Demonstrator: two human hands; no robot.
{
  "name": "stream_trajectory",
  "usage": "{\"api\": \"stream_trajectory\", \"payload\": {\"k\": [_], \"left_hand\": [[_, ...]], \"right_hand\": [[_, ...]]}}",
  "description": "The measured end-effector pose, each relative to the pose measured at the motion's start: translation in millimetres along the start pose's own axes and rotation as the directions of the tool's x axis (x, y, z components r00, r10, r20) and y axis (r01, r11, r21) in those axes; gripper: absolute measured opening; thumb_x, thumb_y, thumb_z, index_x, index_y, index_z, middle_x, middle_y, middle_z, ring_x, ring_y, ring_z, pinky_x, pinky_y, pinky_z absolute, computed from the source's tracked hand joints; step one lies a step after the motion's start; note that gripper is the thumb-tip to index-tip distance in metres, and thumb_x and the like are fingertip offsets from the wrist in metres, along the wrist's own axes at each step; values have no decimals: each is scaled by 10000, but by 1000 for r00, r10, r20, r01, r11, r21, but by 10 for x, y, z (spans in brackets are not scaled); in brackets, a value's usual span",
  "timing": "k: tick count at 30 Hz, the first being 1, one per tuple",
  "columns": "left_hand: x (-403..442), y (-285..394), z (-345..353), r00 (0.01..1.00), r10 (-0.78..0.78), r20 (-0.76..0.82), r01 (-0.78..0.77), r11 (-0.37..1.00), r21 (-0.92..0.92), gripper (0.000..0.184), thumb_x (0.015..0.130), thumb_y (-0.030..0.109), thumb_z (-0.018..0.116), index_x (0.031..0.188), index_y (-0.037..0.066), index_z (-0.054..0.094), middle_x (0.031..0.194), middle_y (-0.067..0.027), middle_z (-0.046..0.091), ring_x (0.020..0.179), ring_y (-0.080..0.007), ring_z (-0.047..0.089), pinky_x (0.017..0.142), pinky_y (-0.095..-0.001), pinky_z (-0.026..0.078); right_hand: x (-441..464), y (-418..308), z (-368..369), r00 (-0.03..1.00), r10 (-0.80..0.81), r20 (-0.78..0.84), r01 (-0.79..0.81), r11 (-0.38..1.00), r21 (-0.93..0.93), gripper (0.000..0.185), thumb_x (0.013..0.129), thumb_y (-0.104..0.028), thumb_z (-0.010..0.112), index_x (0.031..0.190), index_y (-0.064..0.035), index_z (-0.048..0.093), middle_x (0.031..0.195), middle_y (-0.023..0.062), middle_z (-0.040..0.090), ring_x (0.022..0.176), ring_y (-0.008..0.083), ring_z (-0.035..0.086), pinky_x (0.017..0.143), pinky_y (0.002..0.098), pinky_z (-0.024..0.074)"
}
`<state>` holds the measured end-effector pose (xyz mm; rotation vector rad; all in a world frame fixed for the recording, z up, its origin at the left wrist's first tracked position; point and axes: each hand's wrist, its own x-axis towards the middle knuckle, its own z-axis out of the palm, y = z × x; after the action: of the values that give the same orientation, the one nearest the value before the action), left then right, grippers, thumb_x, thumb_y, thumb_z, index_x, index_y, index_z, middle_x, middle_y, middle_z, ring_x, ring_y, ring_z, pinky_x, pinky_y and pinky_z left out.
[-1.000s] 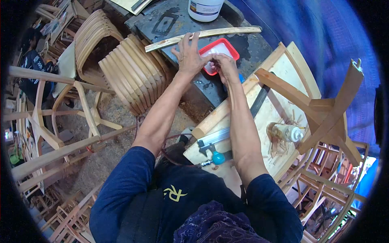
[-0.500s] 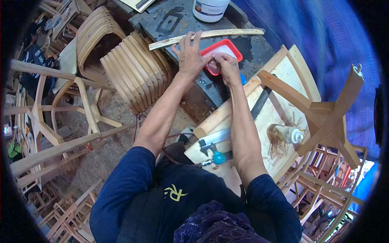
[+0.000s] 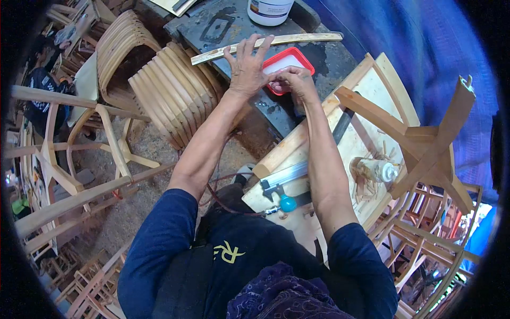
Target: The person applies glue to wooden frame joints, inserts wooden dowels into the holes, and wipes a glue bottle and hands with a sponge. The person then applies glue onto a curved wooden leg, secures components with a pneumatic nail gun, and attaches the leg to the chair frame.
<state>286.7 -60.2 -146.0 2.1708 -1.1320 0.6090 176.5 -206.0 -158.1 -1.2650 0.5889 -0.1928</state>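
My left hand (image 3: 247,70) is over the near side of the red tray, its fingers spread and raised. Its thumb reaches across to my right hand (image 3: 296,83), whose fingers are pinched together at the thumb's tip; whatever lies between them is hidden. Below the hands, the red tray (image 3: 305,59) holds a white substance. A slim curved wooden strip (image 3: 297,38) lies behind the tray on the dark worktop (image 3: 332,66), and my left fingertips overlap it in view; whether they touch it I cannot tell.
A white tub (image 3: 270,11) stands at the back. Stacked curved wooden parts (image 3: 172,87) are on the left. To the right are a glue bottle (image 3: 380,171), small wooden pegs (image 3: 366,192) and a crossed wooden frame (image 3: 425,146). A blue-knobbed air tool (image 3: 287,203) lies nearer. Another person (image 3: 45,85) is far left.
The view has shifted slightly, so the tray and strip appear a little higher. My hands stay together over the tray, with the right fingers still pinched at my left thumb.
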Motion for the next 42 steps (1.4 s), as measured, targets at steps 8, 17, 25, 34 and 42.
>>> {"api": "stream_trajectory", "payload": {"k": [8,17,25,34,42], "left_hand": [[-30,86,64,1000,-15,13,15,1000,8,1008,622,497,902,1508,280,473,1427,-57,474,1318,-283,455,1056,-690,245],[-274,125,-217,989,-136,59,131,988,81,1035,633,437,923,1531,270,438,1458,-57,468,1346,-292,469,1071,-686,259],[-236,124,-45,978,-205,45,201,977,74,976,669,468,886,1517,264,449,1444,-79,457,1359,-309,432,1060,-736,231],[-109,220,198,988,-154,33,152,988,39,881,731,458,833,1509,250,475,1410,-67,486,1324,-294,465,1047,-664,262],[21,37,95,998,-65,-3,64,990,-124,852,719,371,837,1488,261,486,1394,-83,496,1297,-313,479,1054,-714,237]], "right_hand": [[224,69,13,991,-90,-97,61,962,-266,132,852,-59,625,864,47,704,770,136,726,606,164,678,583,277,557],[585,403,-110,936,-322,143,264,371,-891,254,831,-199,689,992,-19,766,1038,263,726,1044,426,692,956,499,525],[403,68,-121,944,-329,5,235,664,-710,388,917,-373,695,907,7,773,877,226,735,801,313,716,779,428,542],[56,112,68,991,-49,-124,32,990,-134,326,989,-279,649,773,-40,697,662,15,612,524,92,509,479,269,381],[64,97,205,981,-67,-181,53,995,-82,307,958,-296,678,815,-25,668,697,24,609,513,103,509,475,274,393]]}}
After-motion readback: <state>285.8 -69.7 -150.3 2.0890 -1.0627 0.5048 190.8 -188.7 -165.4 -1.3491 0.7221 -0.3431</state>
